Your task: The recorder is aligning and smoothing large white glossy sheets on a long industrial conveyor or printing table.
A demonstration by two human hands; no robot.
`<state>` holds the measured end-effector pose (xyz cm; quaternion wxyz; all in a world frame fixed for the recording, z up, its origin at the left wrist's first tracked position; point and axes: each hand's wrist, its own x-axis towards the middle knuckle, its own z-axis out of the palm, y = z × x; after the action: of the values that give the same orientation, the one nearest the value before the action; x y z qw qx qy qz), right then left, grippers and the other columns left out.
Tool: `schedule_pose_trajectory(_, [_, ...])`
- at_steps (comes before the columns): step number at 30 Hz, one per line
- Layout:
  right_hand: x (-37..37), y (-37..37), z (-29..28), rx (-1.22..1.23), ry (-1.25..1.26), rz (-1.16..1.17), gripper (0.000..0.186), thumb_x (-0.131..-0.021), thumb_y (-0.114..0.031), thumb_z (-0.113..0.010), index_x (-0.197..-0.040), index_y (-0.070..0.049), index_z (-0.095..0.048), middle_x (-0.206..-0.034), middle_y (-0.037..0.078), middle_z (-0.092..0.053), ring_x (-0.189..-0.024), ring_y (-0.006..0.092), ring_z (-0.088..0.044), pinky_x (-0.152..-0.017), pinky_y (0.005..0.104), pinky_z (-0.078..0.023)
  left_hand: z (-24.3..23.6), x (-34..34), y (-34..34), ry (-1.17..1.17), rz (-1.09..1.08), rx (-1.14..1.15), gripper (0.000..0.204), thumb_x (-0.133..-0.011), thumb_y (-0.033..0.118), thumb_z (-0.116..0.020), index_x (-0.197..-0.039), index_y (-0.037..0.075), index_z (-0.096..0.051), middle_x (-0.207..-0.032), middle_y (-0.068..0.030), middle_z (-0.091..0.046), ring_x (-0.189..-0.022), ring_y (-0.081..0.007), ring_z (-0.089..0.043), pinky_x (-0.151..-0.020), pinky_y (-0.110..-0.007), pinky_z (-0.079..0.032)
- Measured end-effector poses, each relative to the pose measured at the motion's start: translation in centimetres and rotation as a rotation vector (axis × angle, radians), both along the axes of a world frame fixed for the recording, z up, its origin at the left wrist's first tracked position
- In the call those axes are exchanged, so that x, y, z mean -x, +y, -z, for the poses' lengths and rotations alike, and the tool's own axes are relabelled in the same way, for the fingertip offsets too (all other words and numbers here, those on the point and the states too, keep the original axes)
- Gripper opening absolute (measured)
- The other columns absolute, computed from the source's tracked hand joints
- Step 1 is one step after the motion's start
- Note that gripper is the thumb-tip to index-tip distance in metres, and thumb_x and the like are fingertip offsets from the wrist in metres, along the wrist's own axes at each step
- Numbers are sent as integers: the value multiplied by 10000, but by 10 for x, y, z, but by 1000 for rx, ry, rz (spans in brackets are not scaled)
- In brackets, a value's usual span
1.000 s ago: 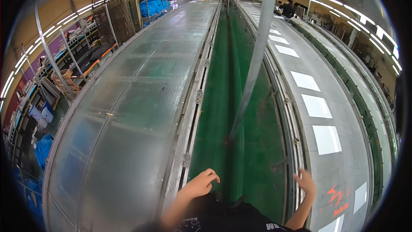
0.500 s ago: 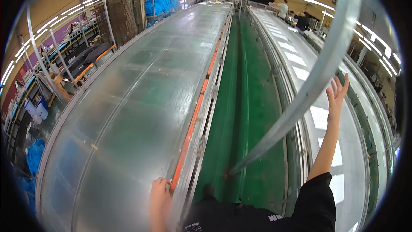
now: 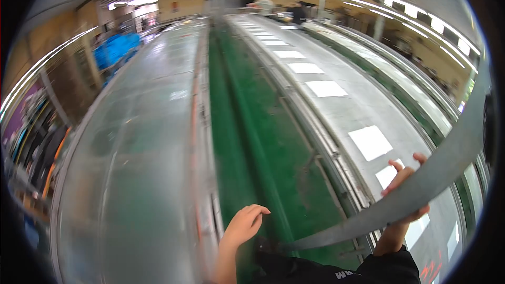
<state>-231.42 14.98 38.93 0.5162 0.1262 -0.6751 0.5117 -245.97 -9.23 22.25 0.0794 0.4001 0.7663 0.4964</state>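
Note:
My left hand [image 3: 244, 225] is raised over the green aisle, beside the long glossy table on the left. Its fingers are loosely bent with nothing visible in them, and it touches nothing. My right hand [image 3: 399, 178] is above the right-hand table [image 3: 336, 110], near the white rectangles [image 3: 370, 143] lying on it in a row. Those fingers are spread. A thick grey metal pole [image 3: 410, 199] crosses in front of this hand and hides its middle; whether the hand touches the pole cannot be made out.
The glossy left table [image 3: 142, 189] has an orange strip and metal rail along its aisle edge. A green floor aisle [image 3: 258, 142] runs between the tables. Blue material [image 3: 117, 50] is heaped at the far left. Two people [image 3: 264, 4] are at the far end of the right-hand table.
My view has turned rightward. My left hand has lifted off the left table's orange edge and is over the aisle. My right hand has lowered and is partly behind the pole.

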Motion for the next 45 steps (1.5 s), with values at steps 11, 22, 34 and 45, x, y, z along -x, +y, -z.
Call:
schedule_pose_trajectory(11, [-19, 22, -33, 38, -377, -313, 214, -889, -200, -301, -1039, -61, -361, -835, 227, -567, -756, 314, -582, -944, 458, -190, -23, 59, 239, 129, 1032, -75, 155, -778, 131, -504, -916, 67, -536, -891, -73, -553, -817, -233, -516, -726, -325, -402])
schedule_pose_trajectory(22, [-13, 12, -24, -8, -312, 8, 262, -872, -228, -388, -1016, -10, -394, -642, 193, -583, -575, 305, -601, -820, 379, -377, 13, 87, 318, 196, 1619, 182, 235, -809, 223, -474, -982, 66, -503, -943, -88, -550, -861, -257, -519, -750, -343, -410])
schedule_pose_trajectory(34, [50, -89, 65, 126, -208, 2656, 382, -858, -165, -346, -1202, 2, -348, -1173, 172, -402, -1090, 247, -399, -890, 349, -341, 54, 384, 326, 478, 1067, 586, 267, -771, 281, -508, -959, 92, -528, -877, -93, -562, -854, -268, -528, -729, -374, -423])
schedule_pose_trajectory(45, [212, 140, 34, -145, 67, 2585, 349, -835, -197, -439, -1073, 56, -466, -1148, 153, -450, -1055, 245, -432, -899, 311, -316, 46, 520, 341, -47, 956, 580, 338, -779, 269, -524, -1033, 47, -501, -959, -136, -548, -911, -252, -524, -766, -322, -414])
